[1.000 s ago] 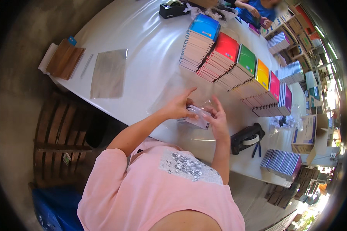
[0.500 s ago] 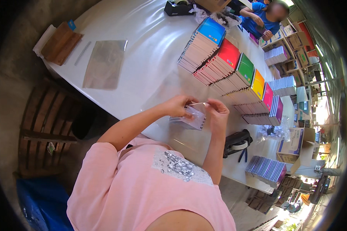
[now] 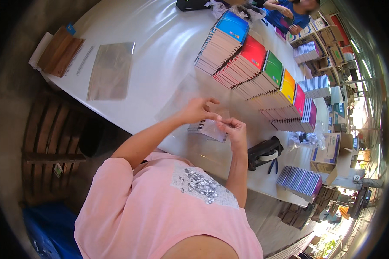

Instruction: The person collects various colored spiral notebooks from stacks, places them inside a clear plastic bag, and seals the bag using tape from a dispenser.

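1. Clear plastic wraps the small spiral notebook (image 3: 206, 128) that both hands hold just above the white bench (image 3: 160, 56), near its front edge and right before the person in the pink shirt (image 3: 160, 211)
2. The left hand (image 3: 197, 110) comes in from the lower left; its fingers (image 3: 212, 115) are pinched on the upper edge of the plastic sleeve around the notebook
3. The right hand (image 3: 236, 131) sits just beside it on the right, fingers (image 3: 224, 125) clenched on the same upper edge, so the two hands almost touch over the sleeve
4. A loose sheet of clear film (image 3: 181, 97) lies on the bench under and behind the hands
5. Beyond the hands, a long row of stacked spiral notebooks (image 3: 257, 73) runs across the bench, with covers of blue, red, green, yellow, pink and purple from far end to near end
6. A black tape dispenser (image 3: 263, 153) rests on the bench just right of the right forearm, and a fanned stack of notebooks (image 3: 300, 180) lies near the bench's right corner
7. To the far left sit a flat clear bag (image 3: 110, 71) and a pile of brown card covers (image 3: 60, 51), well apart from the hands
8. At the far end of the bench another person in a blue top (image 3: 289, 15) is at work
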`<state>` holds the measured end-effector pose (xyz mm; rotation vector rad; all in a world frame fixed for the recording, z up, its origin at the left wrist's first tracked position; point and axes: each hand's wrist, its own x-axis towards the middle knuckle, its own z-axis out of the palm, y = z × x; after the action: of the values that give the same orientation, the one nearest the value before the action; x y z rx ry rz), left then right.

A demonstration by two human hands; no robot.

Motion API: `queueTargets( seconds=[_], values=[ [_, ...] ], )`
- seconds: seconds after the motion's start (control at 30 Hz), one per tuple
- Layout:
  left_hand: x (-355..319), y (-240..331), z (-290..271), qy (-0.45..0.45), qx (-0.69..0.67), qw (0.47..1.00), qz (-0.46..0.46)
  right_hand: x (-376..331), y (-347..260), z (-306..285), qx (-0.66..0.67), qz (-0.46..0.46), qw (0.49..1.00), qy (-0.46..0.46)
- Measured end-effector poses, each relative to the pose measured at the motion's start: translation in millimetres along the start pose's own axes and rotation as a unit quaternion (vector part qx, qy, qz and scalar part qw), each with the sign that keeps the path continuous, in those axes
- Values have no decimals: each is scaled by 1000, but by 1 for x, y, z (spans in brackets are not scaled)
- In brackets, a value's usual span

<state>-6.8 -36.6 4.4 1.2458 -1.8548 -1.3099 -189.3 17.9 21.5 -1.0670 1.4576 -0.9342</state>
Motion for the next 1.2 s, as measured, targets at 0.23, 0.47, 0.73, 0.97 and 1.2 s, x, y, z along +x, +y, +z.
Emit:
queueTargets(
  seconds=[0.23, 0.47, 0.73, 0.97, 1.2],
  values=[
    [-1, -12, -3, -133, -185, 971, -65, -7, 8, 8, -77, -95, 991, 58],
    [-23, 17, 3, 35, 171, 973, 151, -23, -2, 17, -275, -217, 924, 153],
    [-49, 17, -1, 58, 308, 917, 245, -61, -33, 36, -577, -244, 758, 181],
    [-56, 2, 9, 39, 347, 873, 340, -103, 26, -30, -280, -120, 873, 380],
    [-53, -2, 6, 49, 344, 871, 347, -103, 107, -102, 107, 110, 830, 536]
  ],
)
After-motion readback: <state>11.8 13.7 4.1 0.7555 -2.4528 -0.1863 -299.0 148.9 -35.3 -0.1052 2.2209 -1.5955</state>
